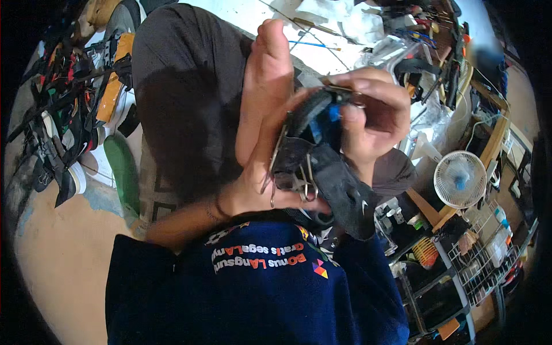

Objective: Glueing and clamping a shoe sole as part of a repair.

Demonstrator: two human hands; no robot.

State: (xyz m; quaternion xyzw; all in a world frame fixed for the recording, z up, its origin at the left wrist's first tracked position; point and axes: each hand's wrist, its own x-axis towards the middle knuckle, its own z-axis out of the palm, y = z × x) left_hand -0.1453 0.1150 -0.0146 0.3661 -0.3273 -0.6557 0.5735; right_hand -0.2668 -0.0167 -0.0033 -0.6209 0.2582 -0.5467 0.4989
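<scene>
A black shoe (313,123) is held up above my lap, with a patch of blue showing inside its opening. Its dark tongue (351,198) hangs down to the lower right and bears a small white mark. Binder clips (309,183) with wire handles grip its edge on the side facing me. My left hand (253,187) is closed round the shoe from the left and below, most of its fingers hidden behind it. At the upper right, my right hand (376,112) pinches the rim near another metal clip (345,89).
Shoes and straps (69,132) are heaped on the left, beside a green insole (121,169). On the right stand a white fan (460,179) and a wire rack (480,253). Tools and plastic bags (391,52) litter the far right. My bare foot (265,86) lies behind the shoe.
</scene>
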